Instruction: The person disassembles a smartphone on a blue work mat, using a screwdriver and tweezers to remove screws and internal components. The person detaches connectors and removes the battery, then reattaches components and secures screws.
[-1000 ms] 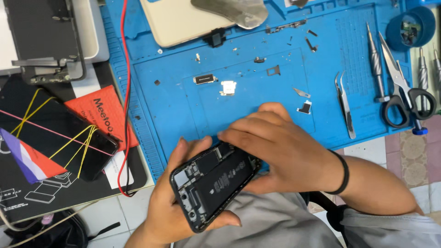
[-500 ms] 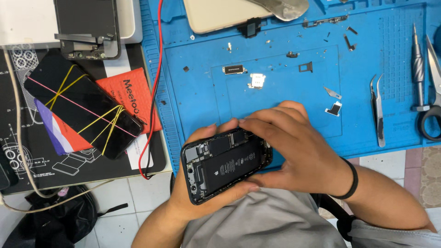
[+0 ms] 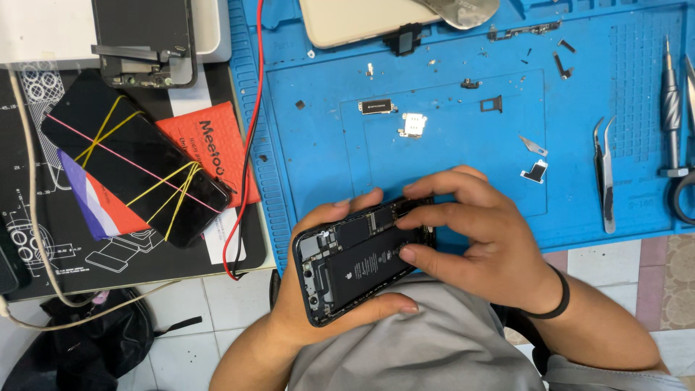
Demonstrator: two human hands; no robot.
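Left hand [image 3: 311, 304] cradles an opened smartphone [image 3: 360, 257]; right hand [image 3: 481, 239], at three o'clock, presses fingertips [image 3: 407, 254] inside, hiding its upper edge.

A blue work mat [image 3: 449, 166] covers the bench beside a black mat [image 3: 130, 253], above white floor tiles [image 3: 217, 318].

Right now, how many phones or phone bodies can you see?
4: opened black phone held in both hands; black phone wrapped in yellow rubber bands on the left mat; dark screen assembly top left; beige phone back top centre. Others may be hidden.
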